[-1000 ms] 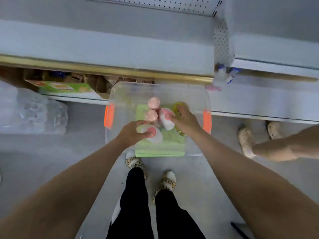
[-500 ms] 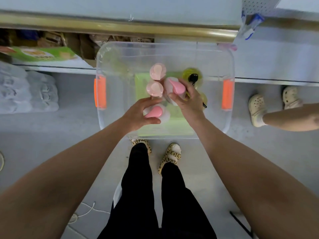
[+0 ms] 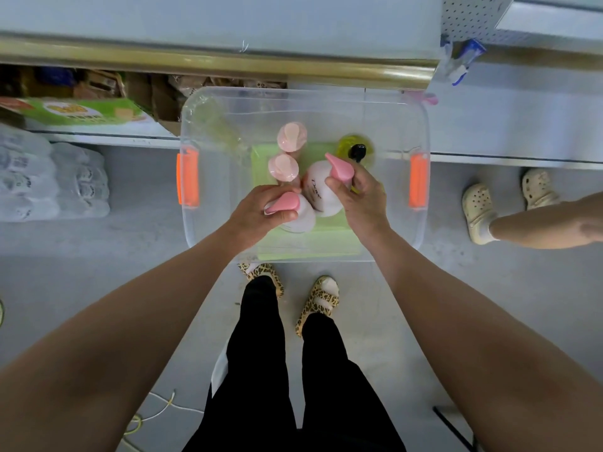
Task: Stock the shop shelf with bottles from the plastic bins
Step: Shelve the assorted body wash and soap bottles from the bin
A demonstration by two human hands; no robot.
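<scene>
A clear plastic bin (image 3: 208, 243) with orange handles stands on the floor in front of the shop shelf (image 3: 228, 24). Inside it are white pump bottles with pink tops and a yellow bottle (image 3: 350, 146) with a black pump. My left hand (image 3: 257, 213) is closed around the pink pump of the near white bottle (image 3: 301, 216). My right hand (image 3: 359, 194) grips the pink pump of a second white bottle (image 3: 318, 190). Two more pink-topped bottles (image 3: 287, 151) stand behind them, untouched.
The shelf's gold rail (image 3: 212, 62) runs across the top. Boxes (image 3: 78, 110) fill the low shelf at left, with wrapped water packs (image 3: 49, 181) below on the floor. Another person's leg and light clogs (image 3: 479, 207) are at right. My own feet stand just behind the bin.
The view has tilted down and closer over the bin. Both hands have tightened on the pink pumps, and the two white bottles have risen slightly.
</scene>
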